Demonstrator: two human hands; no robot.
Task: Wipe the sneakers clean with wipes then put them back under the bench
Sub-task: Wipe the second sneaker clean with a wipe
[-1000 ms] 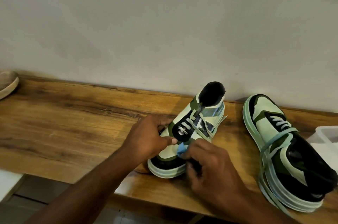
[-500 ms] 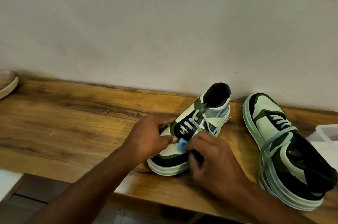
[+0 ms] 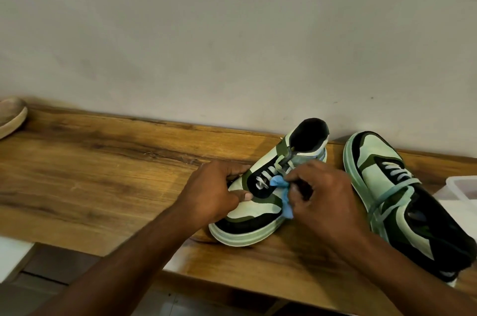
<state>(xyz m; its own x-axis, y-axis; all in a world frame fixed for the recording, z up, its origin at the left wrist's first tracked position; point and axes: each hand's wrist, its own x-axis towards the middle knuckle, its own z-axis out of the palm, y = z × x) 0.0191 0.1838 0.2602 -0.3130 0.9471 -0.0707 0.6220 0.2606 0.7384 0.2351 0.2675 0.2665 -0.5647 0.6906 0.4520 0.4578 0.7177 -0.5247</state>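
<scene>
While the left hand [image 3: 215,193] grips the toe of the sneaker [image 3: 268,186] standing on the bench [image 3: 103,173], thumb curled over the pale upper, the right hand [image 3: 322,195] pinches a blue wipe [image 3: 282,193] against its lace area. Compared with a second ago, the wipe has climbed from the toe panel toward the laces, so wiping seems to be progressing up this shoe. The second sneaker [image 3: 402,197] lies on its side just right, apparently unmoved.

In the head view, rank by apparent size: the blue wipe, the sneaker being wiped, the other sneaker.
1. Other sneaker, largest, though it lies nearer the camera, so true size is probably equal.
2. Sneaker being wiped.
3. Blue wipe, smallest, partly hidden in the right hand.
</scene>
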